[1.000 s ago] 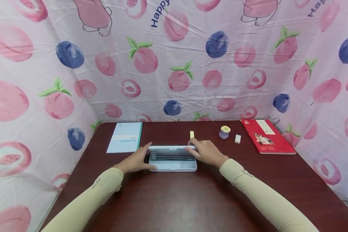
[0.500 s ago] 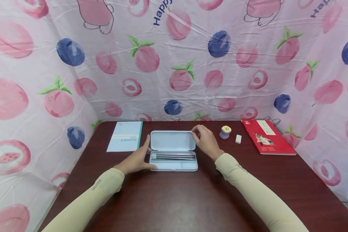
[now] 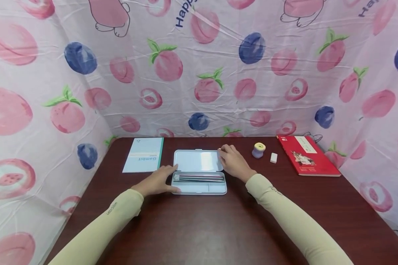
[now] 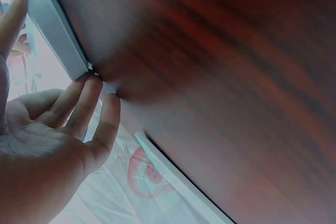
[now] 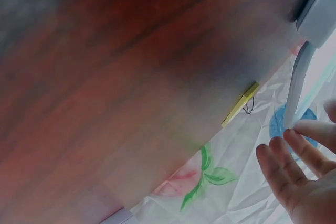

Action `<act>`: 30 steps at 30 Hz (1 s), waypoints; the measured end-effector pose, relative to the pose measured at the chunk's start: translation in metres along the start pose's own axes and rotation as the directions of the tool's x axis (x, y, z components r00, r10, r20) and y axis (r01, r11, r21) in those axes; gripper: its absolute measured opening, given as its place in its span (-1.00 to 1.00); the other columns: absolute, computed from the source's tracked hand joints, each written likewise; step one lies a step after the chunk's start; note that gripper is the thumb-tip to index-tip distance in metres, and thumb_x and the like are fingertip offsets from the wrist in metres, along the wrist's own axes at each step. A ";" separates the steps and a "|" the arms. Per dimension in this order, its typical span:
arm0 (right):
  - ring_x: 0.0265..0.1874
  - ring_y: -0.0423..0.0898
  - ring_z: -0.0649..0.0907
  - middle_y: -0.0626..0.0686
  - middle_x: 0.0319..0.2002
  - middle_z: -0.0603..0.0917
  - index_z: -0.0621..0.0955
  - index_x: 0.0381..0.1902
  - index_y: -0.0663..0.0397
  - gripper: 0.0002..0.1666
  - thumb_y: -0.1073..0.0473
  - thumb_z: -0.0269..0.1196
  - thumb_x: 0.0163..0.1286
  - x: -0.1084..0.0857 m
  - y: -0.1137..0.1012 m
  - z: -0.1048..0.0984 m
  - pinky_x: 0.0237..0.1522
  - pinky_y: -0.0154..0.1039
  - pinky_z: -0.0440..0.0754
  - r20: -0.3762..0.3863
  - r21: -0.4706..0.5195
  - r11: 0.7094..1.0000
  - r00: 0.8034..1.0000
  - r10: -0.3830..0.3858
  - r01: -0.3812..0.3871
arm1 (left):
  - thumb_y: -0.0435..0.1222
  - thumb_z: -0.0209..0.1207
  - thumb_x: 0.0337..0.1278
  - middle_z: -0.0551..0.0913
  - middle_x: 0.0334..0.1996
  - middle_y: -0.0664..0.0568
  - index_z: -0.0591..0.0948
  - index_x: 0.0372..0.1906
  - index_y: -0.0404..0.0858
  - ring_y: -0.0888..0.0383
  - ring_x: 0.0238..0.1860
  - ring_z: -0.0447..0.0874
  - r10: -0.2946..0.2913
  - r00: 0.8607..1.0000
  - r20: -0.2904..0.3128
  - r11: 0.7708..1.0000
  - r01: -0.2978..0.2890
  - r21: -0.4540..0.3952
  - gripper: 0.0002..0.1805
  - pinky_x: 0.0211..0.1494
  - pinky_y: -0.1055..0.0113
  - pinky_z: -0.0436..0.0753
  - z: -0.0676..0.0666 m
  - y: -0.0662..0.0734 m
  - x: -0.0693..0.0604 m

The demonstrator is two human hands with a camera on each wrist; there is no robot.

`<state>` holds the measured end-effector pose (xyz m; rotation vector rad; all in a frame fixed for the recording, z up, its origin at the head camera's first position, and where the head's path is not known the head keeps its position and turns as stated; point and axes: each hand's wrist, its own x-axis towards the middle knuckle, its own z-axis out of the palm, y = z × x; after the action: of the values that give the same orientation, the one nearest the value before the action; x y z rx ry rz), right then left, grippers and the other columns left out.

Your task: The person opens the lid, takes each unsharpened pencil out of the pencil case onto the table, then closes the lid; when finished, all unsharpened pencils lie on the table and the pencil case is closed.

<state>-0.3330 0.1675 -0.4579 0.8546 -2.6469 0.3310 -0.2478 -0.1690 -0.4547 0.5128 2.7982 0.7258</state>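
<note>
Resting between notebook (image 3: 142,156) and eraser (image 3: 273,158), left hand (image 3: 156,181) grips pencil case (image 3: 192,188), right hand (image 3: 234,163) pinches lid (image 3: 192,160).

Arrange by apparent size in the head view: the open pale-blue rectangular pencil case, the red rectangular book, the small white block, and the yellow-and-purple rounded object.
Largest to smallest:
1. Open pencil case
2. Red book
3. Yellow-and-purple object
4. White block
</note>
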 end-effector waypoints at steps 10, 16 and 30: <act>0.19 0.24 0.50 0.31 0.24 0.56 0.59 0.37 0.30 -0.44 0.00 0.21 0.64 0.001 -0.004 -0.001 0.24 0.17 0.57 0.162 -0.039 0.999 0.987 0.012 -0.006 | 0.22 0.55 0.01 0.43 0.50 -0.13 0.31 0.67 -0.08 -0.10 0.44 0.39 -0.035 0.999 0.029 0.999 0.035 -0.007 0.15 0.58 -0.17 0.46 -0.001 -0.002 0.004; 0.38 0.31 0.46 0.33 0.41 0.49 0.53 0.45 0.28 -0.35 -0.08 0.17 0.66 0.001 -0.005 0.002 0.40 0.29 0.48 0.251 -0.059 0.997 0.966 0.068 -0.055 | 0.22 0.55 0.01 0.45 0.47 -0.12 0.36 0.65 -0.05 -0.11 0.43 0.38 -0.032 0.999 0.034 0.999 0.032 -0.003 0.11 0.57 -0.19 0.47 -0.001 -0.001 0.005; 0.36 0.27 0.54 0.30 0.39 0.53 0.52 0.46 0.23 -0.35 -0.09 0.21 0.64 -0.004 -0.010 -0.010 0.44 0.24 0.50 0.186 -0.019 0.998 0.980 0.068 -0.066 | 0.22 0.56 0.00 0.49 0.45 -0.09 0.40 0.62 -0.06 -0.08 0.40 0.39 -0.033 0.999 0.028 0.999 0.033 0.012 0.09 0.55 -0.16 0.50 -0.002 0.000 0.005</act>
<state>-0.3216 0.1650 -0.4495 0.8309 -2.8529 0.2612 -0.2525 -0.1678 -0.4533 0.4739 2.7792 0.6910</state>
